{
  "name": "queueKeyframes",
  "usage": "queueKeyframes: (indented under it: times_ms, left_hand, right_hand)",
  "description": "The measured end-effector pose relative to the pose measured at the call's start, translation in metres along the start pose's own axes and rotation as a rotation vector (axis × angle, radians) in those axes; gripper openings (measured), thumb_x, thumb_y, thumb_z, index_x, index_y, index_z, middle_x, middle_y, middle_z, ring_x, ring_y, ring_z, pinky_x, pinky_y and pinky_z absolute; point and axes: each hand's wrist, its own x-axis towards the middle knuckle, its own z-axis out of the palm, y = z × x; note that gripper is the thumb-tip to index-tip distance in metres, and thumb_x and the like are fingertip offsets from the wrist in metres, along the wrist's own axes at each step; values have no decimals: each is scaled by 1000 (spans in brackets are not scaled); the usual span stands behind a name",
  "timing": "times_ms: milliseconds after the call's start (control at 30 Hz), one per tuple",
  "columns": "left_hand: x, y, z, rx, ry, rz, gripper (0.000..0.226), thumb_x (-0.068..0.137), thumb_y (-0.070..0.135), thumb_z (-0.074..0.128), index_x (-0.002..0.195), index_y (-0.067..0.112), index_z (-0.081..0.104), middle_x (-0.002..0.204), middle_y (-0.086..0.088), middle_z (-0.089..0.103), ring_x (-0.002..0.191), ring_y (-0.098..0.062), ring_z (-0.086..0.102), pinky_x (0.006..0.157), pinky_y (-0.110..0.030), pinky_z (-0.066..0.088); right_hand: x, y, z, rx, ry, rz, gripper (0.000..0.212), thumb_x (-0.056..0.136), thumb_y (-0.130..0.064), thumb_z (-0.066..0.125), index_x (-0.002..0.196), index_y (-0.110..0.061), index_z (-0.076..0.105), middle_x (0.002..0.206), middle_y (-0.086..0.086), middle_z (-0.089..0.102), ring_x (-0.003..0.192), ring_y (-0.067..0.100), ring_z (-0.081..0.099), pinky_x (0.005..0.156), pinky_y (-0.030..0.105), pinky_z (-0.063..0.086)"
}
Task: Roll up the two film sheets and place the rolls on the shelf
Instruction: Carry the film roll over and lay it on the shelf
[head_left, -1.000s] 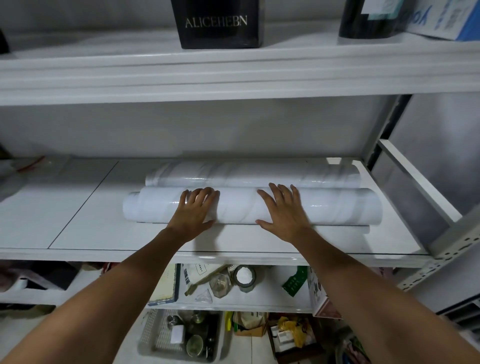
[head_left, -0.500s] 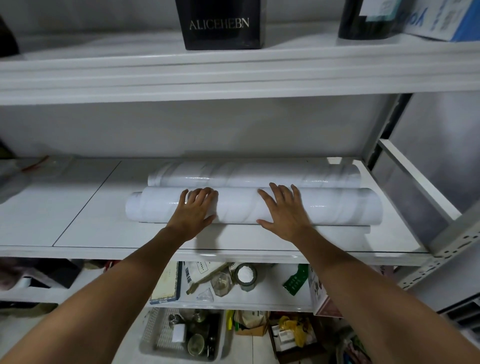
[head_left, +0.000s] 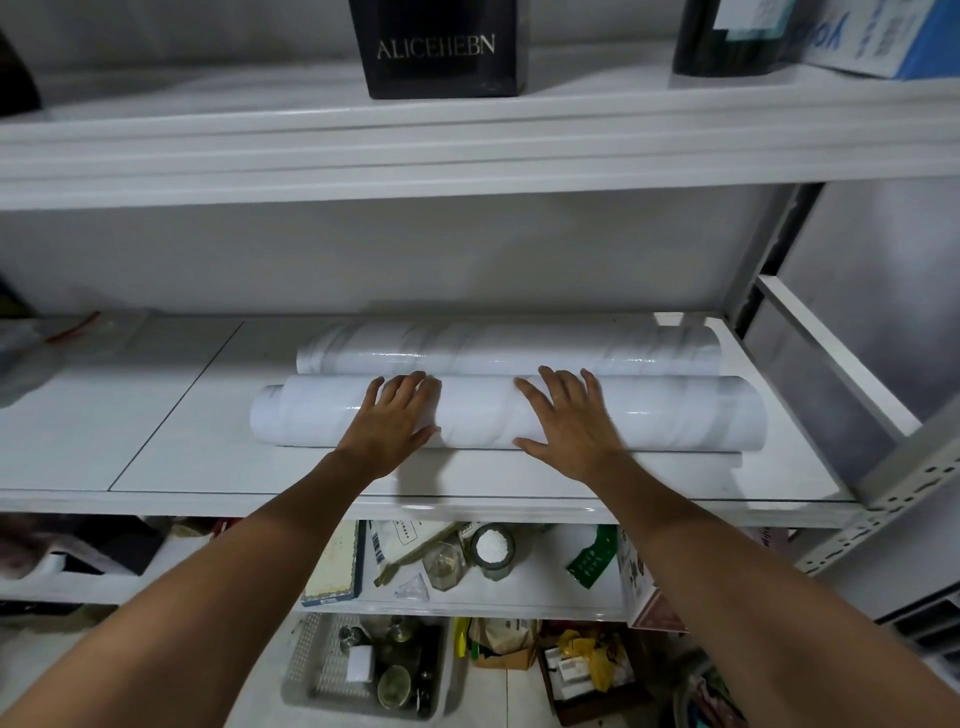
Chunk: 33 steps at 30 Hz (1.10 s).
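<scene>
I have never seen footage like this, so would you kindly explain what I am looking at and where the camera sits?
There is no machine here: a person works with two bare hands. The only camera is worn on the head and looks forward and down, so both forearms reach in from below. On the white shelf lie two rolls of marbled film, side by side: the back roll and the front roll. The left hand and right hand rest flat on the front roll, gripping nothing. A black box stands one level higher.

two marbled white rolls (head_left: 675, 413) (head_left: 509, 348), side by side, shelf (head_left: 182, 457)
</scene>
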Motion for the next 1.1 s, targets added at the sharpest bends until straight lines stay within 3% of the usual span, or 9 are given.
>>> queueKeyframes:
  times_ms: [367, 633, 767, 1100]
  left_hand:
    - [-1, 0, -3, -26, -5, 11, 54, 85, 38, 59, 127, 11, 38, 127, -14, 51, 112, -33, 52, 98, -47, 38]
    - [1, 2, -10, 1, -40, 1, 50, 88, 42, 43, 127, 11, 40, 129, -14, 51, 114, -32, 51, 97, -46, 39]
    - [0, 3, -14, -11, -87, -23, 54, 91, 46, 28, 131, 11, 40, 131, -13, 49, 116, -31, 49, 99, -45, 38]
    - [-9, 19, -26, -18, -104, -54, 57, 89, 42, 25, 130, 7, 44, 128, -15, 53, 111, -32, 55, 97, -43, 41]
  right_hand:
    - [-2, 2, -2, -1, -5, -10, 78, 78, -61, 57, 140, -18, 38, 138, 16, 45, 122, 35, 44, 106, 54, 26]
    - [-2, 3, -7, -12, -19, -12, 77, 81, -63, 51, 142, -20, 33, 142, 15, 40, 127, 34, 39, 109, 53, 21]
    - [-2, 0, -10, 7, 3, 1, 75, 80, -62, 53, 140, -19, 37, 139, 15, 44, 125, 33, 42, 108, 52, 23]
    - [-12, -6, -22, 55, 44, 34, 71, 74, -58, 63, 131, -17, 50, 130, 16, 53, 114, 34, 52, 102, 53, 33]
